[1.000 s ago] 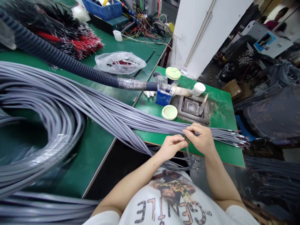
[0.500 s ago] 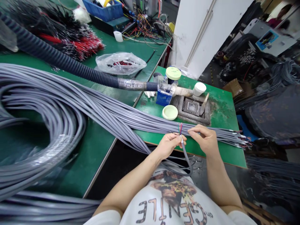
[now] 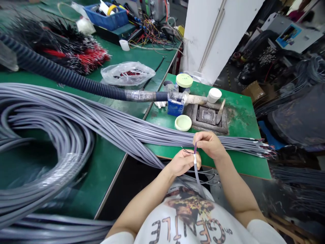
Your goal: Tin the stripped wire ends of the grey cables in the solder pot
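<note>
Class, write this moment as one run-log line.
left hand: holds grey cable | right hand: pinches thin wires | cable bundle: on green tabletop

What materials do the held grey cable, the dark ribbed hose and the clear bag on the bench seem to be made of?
Grey cable: jacket probably plastic or rubber, smooth with a satin sheen; thin wires emerge from its end.
Ribbed hose: likely flexible plastic, somewhat dull, judging by its regular corrugations.
Clear bag: apparently thin plastic film, glossy, wrinkled and see-through.
</note>
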The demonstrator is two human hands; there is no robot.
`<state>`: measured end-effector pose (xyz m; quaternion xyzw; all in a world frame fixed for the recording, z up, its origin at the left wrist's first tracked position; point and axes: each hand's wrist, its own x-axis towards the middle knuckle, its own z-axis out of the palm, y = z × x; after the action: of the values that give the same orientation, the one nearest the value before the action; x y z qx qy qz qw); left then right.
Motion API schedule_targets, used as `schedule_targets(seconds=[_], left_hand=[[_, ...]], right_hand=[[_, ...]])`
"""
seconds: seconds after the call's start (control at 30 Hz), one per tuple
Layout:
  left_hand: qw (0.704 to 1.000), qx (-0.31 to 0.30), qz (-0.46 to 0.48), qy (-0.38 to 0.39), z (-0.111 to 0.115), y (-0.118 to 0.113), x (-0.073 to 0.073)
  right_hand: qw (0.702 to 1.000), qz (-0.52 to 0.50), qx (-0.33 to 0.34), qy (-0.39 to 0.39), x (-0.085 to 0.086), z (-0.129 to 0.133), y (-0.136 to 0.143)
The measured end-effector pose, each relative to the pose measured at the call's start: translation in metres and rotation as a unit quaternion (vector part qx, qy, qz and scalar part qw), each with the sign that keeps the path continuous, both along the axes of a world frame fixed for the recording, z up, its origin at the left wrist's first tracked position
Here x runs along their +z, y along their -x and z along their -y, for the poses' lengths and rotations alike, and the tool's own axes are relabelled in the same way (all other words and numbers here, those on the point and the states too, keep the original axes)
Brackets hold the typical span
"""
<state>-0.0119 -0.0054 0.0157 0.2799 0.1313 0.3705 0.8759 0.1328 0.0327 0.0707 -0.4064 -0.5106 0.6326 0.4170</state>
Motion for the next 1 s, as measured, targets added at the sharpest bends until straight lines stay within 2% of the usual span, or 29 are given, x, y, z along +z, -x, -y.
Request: schedule_targets(seconds=[0.07,0.17,0.27,0.33,0.43,0.5,0.53,0.6,0.63,0.7,0.73,0.77,0.8,0.83,0.87,0.9,0.93,0.97,1.0], left_hand=[[1.0,0.014,0.012,0.01,-0.002,0.001,-0.001],[0.998,0.033,0.049,0.031,-0.005,0.002,-0.003],[0.995,0.049,0.071,0.055,-0.008,0.002,-0.006],[0.993,0.064,0.067,0.072,-0.009,0.003,-0.007],[0.992,0.08,0.055,0.085,-0.009,0.002,-0.005],[0.992,0.082,0.047,0.089,-0.009,0.0,-0.002],[0.991,0.087,0.039,0.092,-0.009,0.0,0.0],[0.989,0.119,0.016,0.091,-0.008,0.002,0.007],[0.986,0.146,0.009,0.08,-0.008,0.005,0.012],[0.984,0.178,0.016,0.009,-0.006,0.014,0.025],[0.984,0.165,0.034,-0.052,-0.005,0.019,0.033],[0.984,0.112,0.056,-0.131,-0.003,0.023,0.04],[0.974,0.015,0.059,-0.217,-0.001,0.027,0.047],[0.941,-0.105,0.066,-0.313,0.002,0.028,0.052],[0.891,-0.207,0.076,-0.397,0.005,0.026,0.055],[0.847,-0.265,0.082,-0.453,0.008,0.022,0.056],[0.818,-0.286,0.063,-0.495,0.012,0.016,0.053],[0.81,-0.264,0.005,-0.524,0.015,0.009,0.048],[0.802,-0.217,-0.061,-0.553,0.019,0.001,0.04]], right_hand=[[0.999,0.023,-0.037,-0.023,-0.004,0.003,-0.002],[0.985,0.111,-0.091,-0.093,-0.006,0.011,-0.009],[0.934,0.227,-0.137,-0.238,-0.003,0.026,-0.016],[0.882,0.298,-0.108,-0.35,0.0,0.037,-0.017],[0.799,0.376,-0.016,-0.469,0.002,0.049,-0.014],[0.762,0.393,0.013,-0.514,0.001,0.052,-0.012],[0.756,0.389,0.016,-0.526,0.0,0.051,-0.011],[0.767,0.364,-0.011,-0.528,0.0,0.046,-0.013],[0.781,0.343,-0.048,-0.52,0.002,0.041,-0.015],[0.81,0.308,-0.148,-0.476,0.007,0.028,-0.023],[0.82,0.295,-0.203,-0.446,0.01,0.019,-0.027],[0.828,0.282,-0.251,-0.414,0.012,0.01,-0.032],[0.836,0.269,-0.29,-0.38,0.013,0.001,-0.036],[0.845,0.252,-0.316,-0.351,0.014,-0.008,-0.04],[0.854,0.228,-0.334,-0.328,0.013,-0.018,-0.043],[0.861,0.202,-0.347,-0.312,0.012,-0.026,-0.045],[0.868,0.18,-0.351,-0.3,0.01,-0.033,-0.045],[0.874,0.167,-0.351,-0.293,0.008,-0.039,-0.044],[0.878,0.161,-0.346,-0.289,0.007,-0.044,-0.042]])
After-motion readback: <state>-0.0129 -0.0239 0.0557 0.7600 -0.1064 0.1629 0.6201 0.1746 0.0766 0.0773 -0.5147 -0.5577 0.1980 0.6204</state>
